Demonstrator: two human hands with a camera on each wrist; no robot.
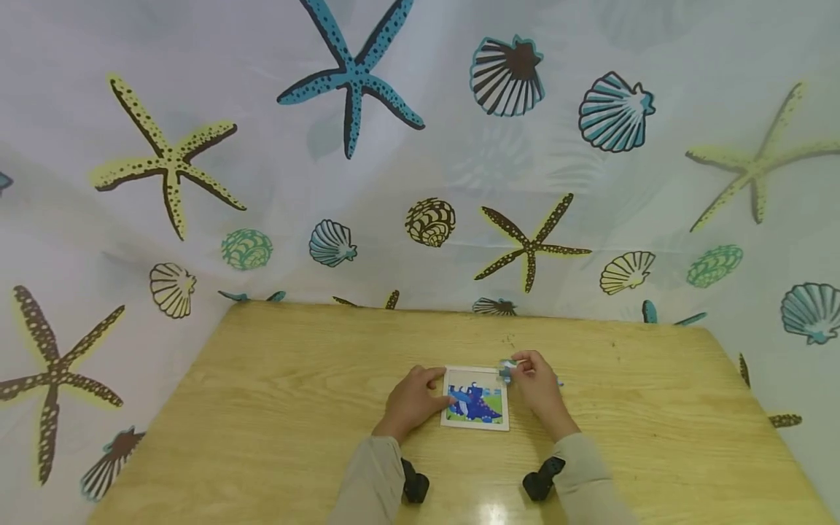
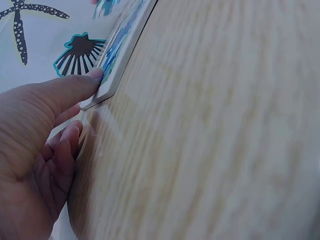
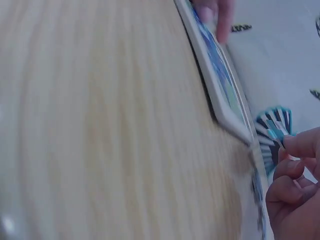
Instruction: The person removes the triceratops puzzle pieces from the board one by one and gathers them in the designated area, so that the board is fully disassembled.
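A small jigsaw puzzle in a white square frame (image 1: 508, 415) lies on the table, showing a blue and purple dinosaur. Bare backing shows along its upper part. My left hand (image 1: 412, 401) is at the frame's left side, its thumb (image 2: 82, 90) pressing on the picture near the edge. The other fingers lie beside the frame, partly hidden behind the thumb in the left wrist view. Between thumb and fingertips my right hand (image 1: 538, 386) pinches a jigsaw piece (image 1: 506, 370) with white, teal and green, over the frame's upper right corner. The piece appears tilted on edge in the right wrist view.
More jigsaw pieces (image 3: 257, 187) lie on the table beyond the right hand, mostly hidden by it in the head view. The wooden table (image 1: 295, 386) ends at a hanging cloth (image 1: 394, 175) printed with starfish and shells. Black wrist devices (image 1: 543, 480) sit by both sleeves.
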